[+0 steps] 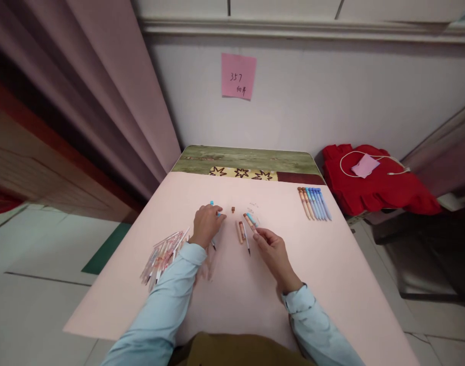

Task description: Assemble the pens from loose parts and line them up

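Note:
My left hand [207,223] is over the table left of centre, its fingertips closed around a small blue pen part [218,214]. Another bright blue piece [212,203] shows just beyond its knuckles. A dark-tipped refill [213,245] lies partly hidden under that hand. My right hand [272,249] pinches the near end of a beige pen barrel [248,220] with a brown end, and a light blue part [251,217] shows close beside it. Between the hands lie a beige patterned barrel [240,232], a white refill [246,240] with a dark tip and a small brown cap [233,209].
A loose heap of refills and pen parts [164,256] lies on the left of the pink-covered table [248,305]. Several beige and blue pens [314,203] stand in a row at the right back. Small clear bits [251,208] lie mid-table. A red cloth [370,188] sits beyond the right edge.

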Action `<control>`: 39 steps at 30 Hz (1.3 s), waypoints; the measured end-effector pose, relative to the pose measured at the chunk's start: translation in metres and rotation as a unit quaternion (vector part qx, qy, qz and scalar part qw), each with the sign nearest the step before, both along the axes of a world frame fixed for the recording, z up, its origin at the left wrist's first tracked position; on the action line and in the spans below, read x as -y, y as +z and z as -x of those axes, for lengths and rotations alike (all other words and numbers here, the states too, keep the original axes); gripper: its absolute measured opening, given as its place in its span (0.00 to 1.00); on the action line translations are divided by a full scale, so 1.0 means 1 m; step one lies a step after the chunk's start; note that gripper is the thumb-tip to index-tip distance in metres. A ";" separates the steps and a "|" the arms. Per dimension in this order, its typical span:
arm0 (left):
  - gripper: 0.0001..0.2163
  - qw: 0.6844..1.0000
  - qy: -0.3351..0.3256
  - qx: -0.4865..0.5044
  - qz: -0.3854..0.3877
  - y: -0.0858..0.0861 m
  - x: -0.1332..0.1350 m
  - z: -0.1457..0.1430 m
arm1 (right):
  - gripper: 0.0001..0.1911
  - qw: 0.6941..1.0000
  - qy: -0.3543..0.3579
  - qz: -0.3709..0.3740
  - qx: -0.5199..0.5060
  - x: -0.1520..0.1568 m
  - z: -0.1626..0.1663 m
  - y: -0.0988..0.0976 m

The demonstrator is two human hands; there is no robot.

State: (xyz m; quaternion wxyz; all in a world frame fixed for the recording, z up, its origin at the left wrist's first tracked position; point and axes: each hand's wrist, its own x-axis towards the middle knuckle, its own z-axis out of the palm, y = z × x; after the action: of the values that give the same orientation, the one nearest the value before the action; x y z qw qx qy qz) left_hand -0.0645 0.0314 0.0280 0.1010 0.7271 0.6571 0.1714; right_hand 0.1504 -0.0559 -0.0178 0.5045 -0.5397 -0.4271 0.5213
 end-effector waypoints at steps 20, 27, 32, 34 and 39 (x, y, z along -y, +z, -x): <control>0.07 0.889 0.028 0.449 0.083 0.019 -0.004 -0.016 | 0.20 0.992 0.003 0.063 -0.111 -0.007 -0.002 0.003; 0.06 0.532 0.122 0.810 0.212 0.054 0.016 -0.045 | 0.19 0.997 0.003 0.027 -0.067 0.010 0.014 0.061; 0.04 0.502 0.142 0.831 0.193 0.057 0.023 -0.053 | 0.18 0.999 0.030 0.012 -0.016 0.020 0.022 0.084; 0.04 0.505 0.133 0.833 0.183 0.059 0.026 -0.054 | 0.18 1.000 0.023 0.012 -0.013 0.021 0.023 0.084; 0.07 0.515 0.117 0.835 0.154 0.063 0.033 -0.055 | 0.18 1.000 0.011 0.024 -0.011 0.022 0.022 0.081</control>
State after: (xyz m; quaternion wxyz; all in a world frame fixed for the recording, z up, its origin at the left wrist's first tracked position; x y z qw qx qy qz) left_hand -0.0097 -0.0020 0.0911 0.6926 0.1392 0.3653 0.6062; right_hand 0.1279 -0.0782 0.0631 0.4905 -0.5414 -0.4150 0.5423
